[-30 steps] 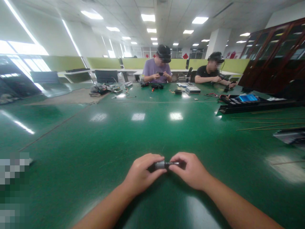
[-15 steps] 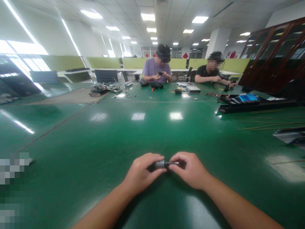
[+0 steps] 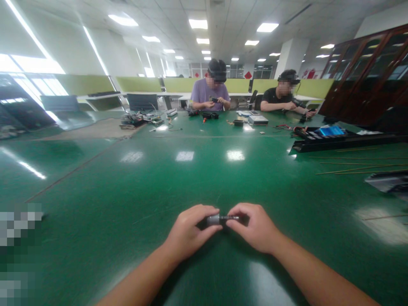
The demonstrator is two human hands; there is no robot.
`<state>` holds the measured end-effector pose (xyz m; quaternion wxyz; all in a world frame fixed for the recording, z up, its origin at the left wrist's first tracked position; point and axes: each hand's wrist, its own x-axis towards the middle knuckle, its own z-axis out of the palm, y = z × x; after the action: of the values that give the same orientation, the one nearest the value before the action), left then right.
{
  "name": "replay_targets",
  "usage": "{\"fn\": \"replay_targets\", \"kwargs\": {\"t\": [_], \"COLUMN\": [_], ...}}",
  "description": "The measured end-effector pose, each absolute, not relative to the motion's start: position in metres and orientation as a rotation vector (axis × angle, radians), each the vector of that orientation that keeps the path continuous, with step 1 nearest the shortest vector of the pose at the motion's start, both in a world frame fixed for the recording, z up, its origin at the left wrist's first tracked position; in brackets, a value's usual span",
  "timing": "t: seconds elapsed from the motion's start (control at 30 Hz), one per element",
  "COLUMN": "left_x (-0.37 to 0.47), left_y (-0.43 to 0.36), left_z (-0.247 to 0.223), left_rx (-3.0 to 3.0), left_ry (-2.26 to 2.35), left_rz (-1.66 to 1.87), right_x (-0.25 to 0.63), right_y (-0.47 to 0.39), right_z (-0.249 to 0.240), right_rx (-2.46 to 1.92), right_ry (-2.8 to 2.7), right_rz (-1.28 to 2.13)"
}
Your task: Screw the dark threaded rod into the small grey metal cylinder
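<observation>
A short grey-and-black cylindrical piece point(image 3: 214, 219) lies level between my two hands, low over the green table point(image 3: 165, 187). My left hand point(image 3: 191, 227) closes around its thicker grey end, the thumb on the near side and the fingers on the far side. On the thinner dark end, which has a shiny highlight, my right hand point(image 3: 253, 225) is closed with thumb and forefinger. My fingers cover both ends of the piece, so its exact kind cannot be made out.
Across the table, a person in a purple shirt point(image 3: 204, 91) and one in a black shirt point(image 3: 270, 100) handle small dark parts. Electronic parts point(image 3: 137, 119) lie at the far left. At right are a black tray point(image 3: 338, 142) and thin rods point(image 3: 360, 168). A blurred-out object point(image 3: 19, 225) sits left.
</observation>
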<state>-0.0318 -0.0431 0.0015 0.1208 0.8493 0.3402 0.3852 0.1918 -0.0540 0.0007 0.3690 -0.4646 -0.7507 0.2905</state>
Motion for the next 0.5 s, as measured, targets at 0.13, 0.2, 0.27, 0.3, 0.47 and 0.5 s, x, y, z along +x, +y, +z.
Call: {"fn": "replay_targets", "kwargs": {"t": [0.13, 0.2, 0.27, 0.3, 0.47, 0.5], "left_x": [-0.0313, -0.0311, -0.0311, -0.0312, -0.0319, -0.0320], "left_y": [-0.0434, -0.0433, -0.0431, -0.0430, -0.0429, -0.0430], "left_z": [0.0028, 0.0028, 0.0024, 0.0022, 0.0015, 0.0014], "left_rx": [2.474, 2.473, 2.476, 2.476, 2.479, 2.478], "left_ry": [0.994, 0.990, 0.993, 0.995, 0.995, 0.997], "left_rz": [1.125, 1.127, 1.127, 1.128, 1.129, 1.126], "right_x": [0.1926, 0.1928, 0.1929, 0.1930, 0.1934, 0.1935], "right_y": [-0.0532, -0.0530, -0.0531, -0.0533, -0.0541, -0.0542], "right_z": [0.0005, 0.0006, 0.0007, 0.0007, 0.0005, 0.0006], "right_rx": [-1.191, -1.190, -1.191, -1.193, -1.208, -1.207], "right_ry": [-1.932, -1.931, -1.933, -1.934, -1.931, -1.932], "right_rz": [0.739, 0.737, 0.735, 0.733, 0.736, 0.737]}}
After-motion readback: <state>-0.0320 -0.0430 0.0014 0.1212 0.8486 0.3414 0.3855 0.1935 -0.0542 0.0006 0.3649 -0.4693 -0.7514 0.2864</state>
